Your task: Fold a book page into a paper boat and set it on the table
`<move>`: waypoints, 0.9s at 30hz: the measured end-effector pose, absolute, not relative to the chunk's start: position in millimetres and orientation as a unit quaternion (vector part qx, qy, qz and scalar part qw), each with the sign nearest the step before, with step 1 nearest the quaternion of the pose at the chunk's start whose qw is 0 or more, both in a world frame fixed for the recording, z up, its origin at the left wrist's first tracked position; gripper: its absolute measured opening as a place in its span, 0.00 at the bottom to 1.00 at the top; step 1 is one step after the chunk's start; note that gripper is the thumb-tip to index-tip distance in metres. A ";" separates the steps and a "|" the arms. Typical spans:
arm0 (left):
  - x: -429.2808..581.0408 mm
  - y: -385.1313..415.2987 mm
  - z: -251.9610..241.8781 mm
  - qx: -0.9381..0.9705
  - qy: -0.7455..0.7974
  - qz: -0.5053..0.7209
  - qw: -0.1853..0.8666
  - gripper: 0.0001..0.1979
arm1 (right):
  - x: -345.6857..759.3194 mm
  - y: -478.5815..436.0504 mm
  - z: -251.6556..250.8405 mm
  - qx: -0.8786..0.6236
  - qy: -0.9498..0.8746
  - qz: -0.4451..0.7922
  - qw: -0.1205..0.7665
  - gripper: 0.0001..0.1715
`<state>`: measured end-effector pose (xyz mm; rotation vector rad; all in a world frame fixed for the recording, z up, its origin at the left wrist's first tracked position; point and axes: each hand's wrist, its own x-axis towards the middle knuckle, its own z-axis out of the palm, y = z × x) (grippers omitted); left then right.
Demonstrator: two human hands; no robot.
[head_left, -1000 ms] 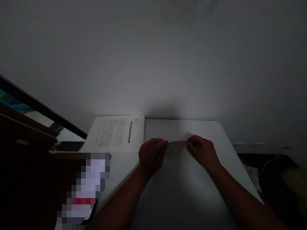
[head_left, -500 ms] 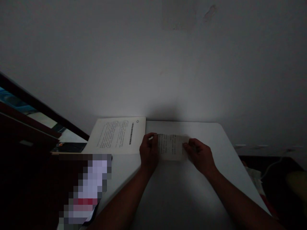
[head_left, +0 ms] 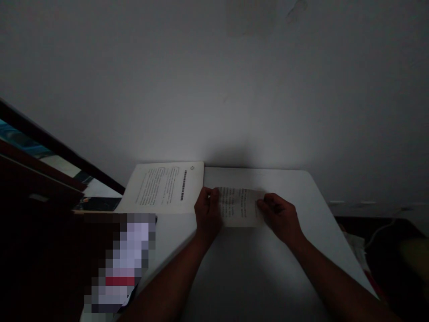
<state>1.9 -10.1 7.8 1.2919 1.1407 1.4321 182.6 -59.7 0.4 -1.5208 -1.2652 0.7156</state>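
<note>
Between my hands is a small piece of printed paper point(head_left: 239, 208), held up over the white table point(head_left: 241, 273). My left hand point(head_left: 208, 212) is closed on its left edge, with the thumb against the printed side. At the right edge, my right hand point(head_left: 279, 213) pinches the paper between thumb and fingers. Rows of dark print show on the side facing me, too dim and small to read. The paper looks slightly bowed. Fingers behind it are hidden.
A larger printed sheet or booklet point(head_left: 164, 188) lies at the table's back left corner, against the grey wall point(head_left: 214, 89). A pixelated phone-like object point(head_left: 129, 255) is at the left edge. Beyond the right edge are a pale cable point(head_left: 382, 230) and dim items.
The paper has shifted slightly in my hands, and more of its printed face shows toward me. Both hands keep their grip in nearly the same place.
</note>
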 end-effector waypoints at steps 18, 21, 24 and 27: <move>-0.8 -9.7 4.9 0.555 0.455 0.512 0.472 0.11 | 186.3 -56.9 -6.7 -0.605 -0.404 0.377 0.573 0.14; -0.9 -9.5 2.5 0.521 0.433 0.512 0.528 0.10 | 188.8 -56.1 -6.1 -0.587 -0.376 0.403 0.593 0.16; -0.4 -9.9 3.1 0.495 0.400 0.515 0.574 0.11 | 191.9 -54.6 -7.6 -0.574 -0.344 0.415 0.616 0.17; -0.1 -10.7 4.8 0.510 0.375 0.508 0.584 0.11 | 193.3 -53.5 -8.2 -0.574 -0.321 0.411 0.632 0.17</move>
